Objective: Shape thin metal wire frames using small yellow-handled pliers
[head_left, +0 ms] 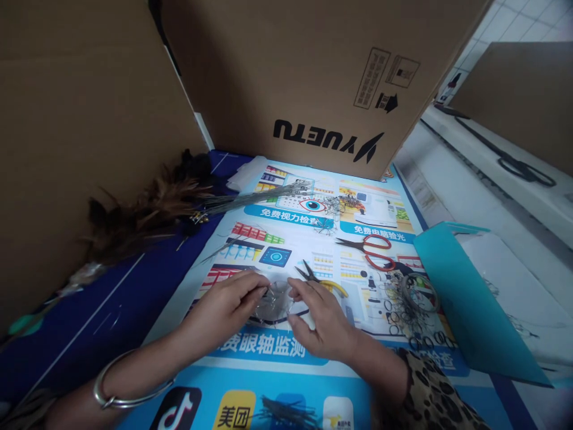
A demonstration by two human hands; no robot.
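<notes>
My left hand (224, 310) and my right hand (320, 319) meet over a printed poster (286, 239) on the table. Both pinch the edges of a small clear plastic bag (272, 301) with thin dark wires inside. A silver bangle (120, 388) circles my left wrist; a leopard-print sleeve (430, 394) covers my right forearm. Yellow-handled pliers (322, 280) lie just beyond my right hand's fingers.
Red-handled scissors (371, 251) lie right of centre. A heap of small metal rings (409, 310) sits beside a teal folder (470, 298). Brown feathers (147, 209) with wire stems (255, 197) lie at left. Cardboard boxes (313, 77) wall the back and left.
</notes>
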